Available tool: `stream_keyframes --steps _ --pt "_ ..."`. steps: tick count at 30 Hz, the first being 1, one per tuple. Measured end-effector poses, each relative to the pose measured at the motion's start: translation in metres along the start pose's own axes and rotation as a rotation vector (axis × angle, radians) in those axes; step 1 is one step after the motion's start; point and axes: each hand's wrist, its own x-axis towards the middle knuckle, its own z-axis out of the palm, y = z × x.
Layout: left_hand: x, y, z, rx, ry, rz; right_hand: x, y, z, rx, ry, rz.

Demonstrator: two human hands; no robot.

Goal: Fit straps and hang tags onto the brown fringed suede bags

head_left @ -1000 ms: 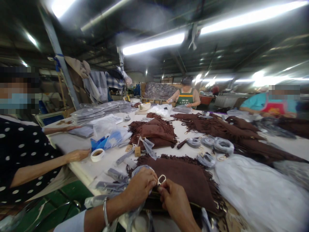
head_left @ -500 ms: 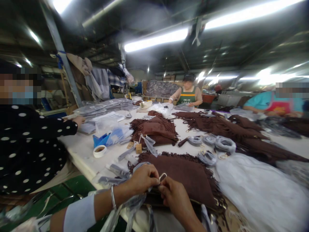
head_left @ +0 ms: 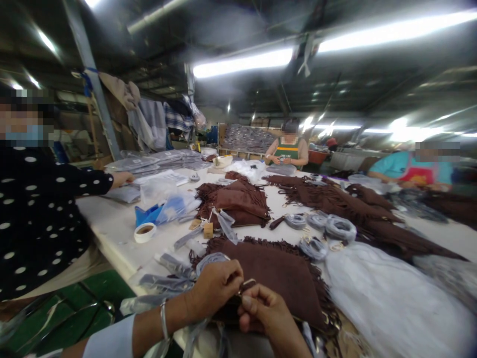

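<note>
My left hand [head_left: 214, 288], with a bangle at the wrist, is closed in a pinch at a small shiny metal clasp [head_left: 248, 284]. From the other side the fingertips of my right hand [head_left: 266, 311] are closed on the same clasp. Both hands are over the near edge of a brown fringed bag [head_left: 278, 271] lying flat on the table. A plastic-wrapped coiled strap [head_left: 211, 259] lies on the bag's left corner, just beyond my left hand. What else the fingers pinch is hidden.
Beyond lies another brown fringed bag [head_left: 238, 204] with a tan tag [head_left: 207, 229]. Wrapped strap coils [head_left: 341, 227] and white plastic [head_left: 395, 293] are on the right. A tape roll [head_left: 145, 232] is on the left. Co-workers sit or stand around the white table [head_left: 112, 233].
The clasp has tilted lower between my hands, which stay close together. The view has shifted slightly. The far co-worker's hands have come together.
</note>
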Motion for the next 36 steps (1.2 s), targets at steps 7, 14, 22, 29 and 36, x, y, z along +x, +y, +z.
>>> stream_keyframes --steps 7,14,22,29,36 --pt "0.009 -0.019 0.009 -0.283 -0.105 -0.080 0.006 0.008 0.007 0.128 -0.057 -0.005" --pt "0.010 -0.024 0.010 -0.218 -0.161 -0.071 0.002 0.004 0.023 -0.493 0.291 -0.236" --pt "0.005 -0.011 0.001 -0.221 -0.038 -0.116 -0.012 0.032 0.027 -0.970 0.476 -0.700" --pt "0.001 -0.012 0.000 -0.228 -0.028 -0.038 -0.009 0.043 0.029 -0.998 0.465 -0.933" --pt "-0.003 -0.013 0.003 -0.089 -0.008 0.028 -0.004 0.008 0.026 -0.448 0.513 -0.345"
